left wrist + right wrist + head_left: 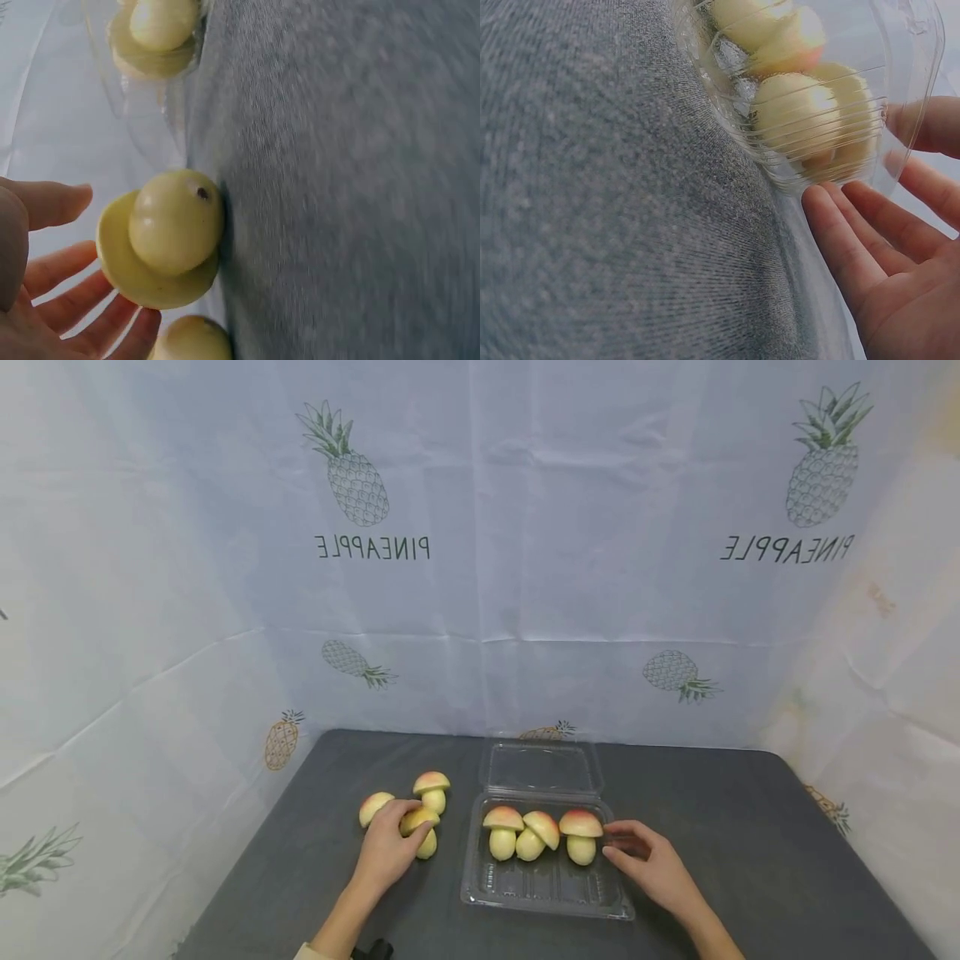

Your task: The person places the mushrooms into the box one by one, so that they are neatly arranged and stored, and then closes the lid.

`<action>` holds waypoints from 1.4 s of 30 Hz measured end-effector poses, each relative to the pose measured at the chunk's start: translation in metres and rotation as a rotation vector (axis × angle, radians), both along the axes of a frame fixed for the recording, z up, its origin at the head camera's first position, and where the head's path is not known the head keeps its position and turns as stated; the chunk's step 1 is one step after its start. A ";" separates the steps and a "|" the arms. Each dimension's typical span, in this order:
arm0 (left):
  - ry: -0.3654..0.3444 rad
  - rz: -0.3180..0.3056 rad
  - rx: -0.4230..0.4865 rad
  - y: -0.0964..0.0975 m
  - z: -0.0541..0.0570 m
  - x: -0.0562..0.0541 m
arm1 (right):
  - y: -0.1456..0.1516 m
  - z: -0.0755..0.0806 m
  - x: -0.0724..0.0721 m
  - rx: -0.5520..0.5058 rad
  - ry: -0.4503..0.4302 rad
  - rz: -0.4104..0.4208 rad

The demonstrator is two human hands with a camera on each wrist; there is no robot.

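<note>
My left hand [388,843] reaches over a toy mushroom [420,821] with a yellow-and-red cap and pale stem, lying on the dark table. In the left wrist view, spread fingers [75,307] touch the cap's edge, while the thumb stands apart from it. Two similar mushrooms lie close by: one just beyond [432,783], another to the left [375,807], partly hidden by the hand. My right hand [648,864] is at the right wall of a clear plastic clamshell box [547,900], fingers loosely bent and fingertips right at the wall. Three mushrooms [581,835] sit side by side inside.
The box's hinged lid [542,767] is folded back toward the rear edge of the table [720,827]. A white pineapple-print cloth [525,585] hangs behind and at both sides. A small black object [381,949] shows by the left wrist.
</note>
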State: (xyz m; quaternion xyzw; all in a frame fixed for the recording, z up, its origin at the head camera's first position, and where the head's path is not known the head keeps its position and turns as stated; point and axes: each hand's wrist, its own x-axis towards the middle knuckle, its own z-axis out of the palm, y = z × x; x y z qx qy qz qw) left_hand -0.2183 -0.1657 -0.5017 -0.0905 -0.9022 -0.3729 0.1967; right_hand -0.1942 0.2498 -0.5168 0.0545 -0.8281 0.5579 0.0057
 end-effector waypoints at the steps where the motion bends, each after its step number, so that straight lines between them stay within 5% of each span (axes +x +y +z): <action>1: -0.007 -0.009 0.002 0.002 0.000 -0.001 | 0.000 0.000 0.000 -0.006 -0.003 -0.002; 16: -0.171 -0.060 0.107 0.012 -0.004 -0.001 | -0.001 0.003 0.002 -0.021 -0.003 0.001; 24: -0.140 -0.068 0.103 0.015 -0.004 -0.001 | -0.001 0.001 0.001 -0.028 -0.005 -0.004; 33: -0.103 -0.100 0.169 0.014 0.014 0.002 | -0.001 0.001 0.000 -0.040 0.004 0.003; 42: -0.077 -0.200 0.253 0.023 0.031 0.010 | -0.001 0.001 0.002 -0.042 0.012 0.011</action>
